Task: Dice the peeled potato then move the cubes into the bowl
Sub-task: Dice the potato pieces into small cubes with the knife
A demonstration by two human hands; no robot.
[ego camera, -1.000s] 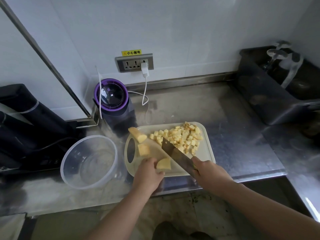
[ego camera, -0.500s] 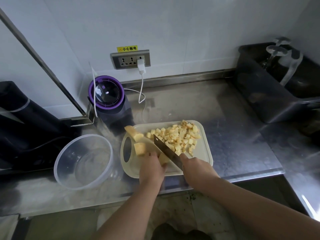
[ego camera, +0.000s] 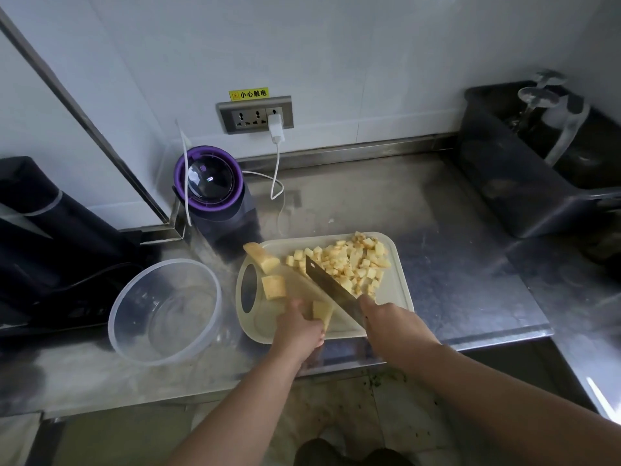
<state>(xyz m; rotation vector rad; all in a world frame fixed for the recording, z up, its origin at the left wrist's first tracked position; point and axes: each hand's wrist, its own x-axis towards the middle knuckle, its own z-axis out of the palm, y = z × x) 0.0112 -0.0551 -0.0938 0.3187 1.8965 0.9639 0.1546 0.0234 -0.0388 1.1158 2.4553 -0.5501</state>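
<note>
the potato chunk (ego camera: 322, 312), mostly hidden under the fingers half a second ago, shows again at the cutting board's (ego camera: 262, 322) near edge, pinched by the left hand (ego camera: 299, 327). the right hand (ego camera: 393, 326) grips the knife (ego camera: 331, 285), its blade just right of the chunk and its tip pointing far-left. the chunk's longer side seems to run along the blade. dicing looks unfinished, and the bowl (ego camera: 164, 311) holds no cubes.

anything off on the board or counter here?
One thing: a large potato wedge sits on the far-left corner of the cutting board, partly overhanging its rim, so it might slip onto the counter. Otherwise the cubes are piled on the board and the bowl stands upright; no spill visible.
</note>
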